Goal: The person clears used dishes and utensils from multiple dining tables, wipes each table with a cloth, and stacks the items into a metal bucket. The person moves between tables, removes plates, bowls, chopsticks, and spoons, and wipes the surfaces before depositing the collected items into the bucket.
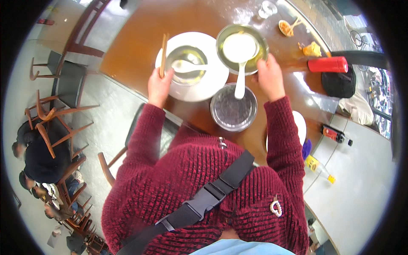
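My left hand (160, 84) grips a pair of wooden chopsticks (164, 52) at the left rim of a large white plate (215, 57). On that plate stands a metal bowl (201, 56) with a white spoon (183, 66) and some greenish bits in it. My right hand (269, 75) holds the rim of a second metal bowl (220, 47), which contains a white bowl (239, 47) and a white long-handled spoon (240, 84). Nearer my body, a round clear container (234, 108) rests on the brown table, just below both bowls.
Along the table's right side are a small dish of orange food (286, 28), a yellow crumpled item (312, 49), a red bottle (328, 64) and a white plate (299, 127). A drinking glass (267, 9) stands at the back. Chairs (71, 83) and several people are to the left.
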